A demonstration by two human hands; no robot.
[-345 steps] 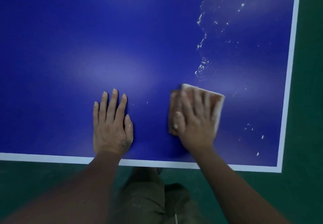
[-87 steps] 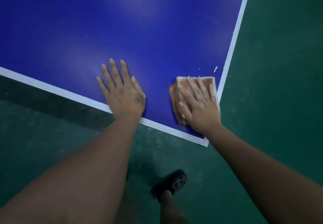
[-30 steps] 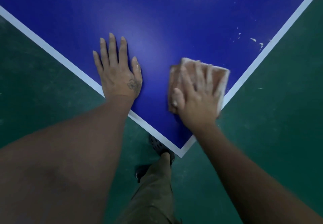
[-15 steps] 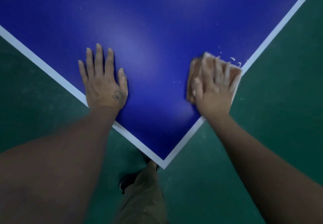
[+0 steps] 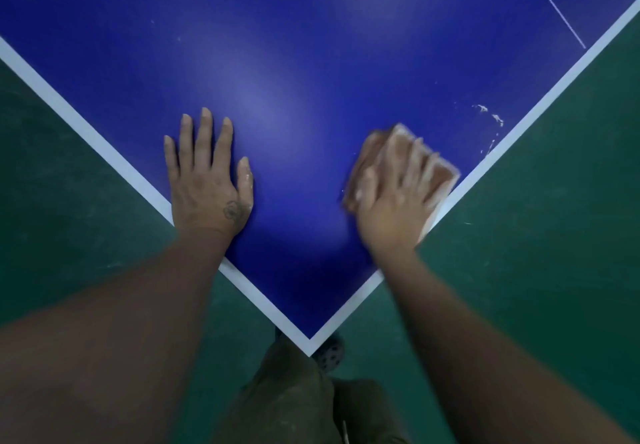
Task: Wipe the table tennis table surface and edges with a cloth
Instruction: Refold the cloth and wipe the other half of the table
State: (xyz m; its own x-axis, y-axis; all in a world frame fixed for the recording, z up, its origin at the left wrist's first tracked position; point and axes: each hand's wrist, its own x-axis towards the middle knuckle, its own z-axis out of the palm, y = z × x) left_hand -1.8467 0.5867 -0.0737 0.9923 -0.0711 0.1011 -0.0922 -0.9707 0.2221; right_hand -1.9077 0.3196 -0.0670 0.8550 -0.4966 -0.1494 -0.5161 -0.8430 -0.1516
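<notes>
The blue table tennis table fills the upper view, and its white-edged corner points toward me. My left hand lies flat on the blue surface by the left white border, fingers straight. My right hand presses a folded orange-pink cloth flat against the table beside the right white border; the hand and cloth are motion-blurred. White residue specks sit on the surface just beyond the cloth, near the right edge.
Green floor surrounds the table corner on both sides. My leg in olive trousers and a dark perforated shoe stand under the corner. A thin white centre line crosses the table at the upper right.
The right hand has slid the cloth back along the right border toward the corner, away from the white specks. The left hand stays planted on the table.
</notes>
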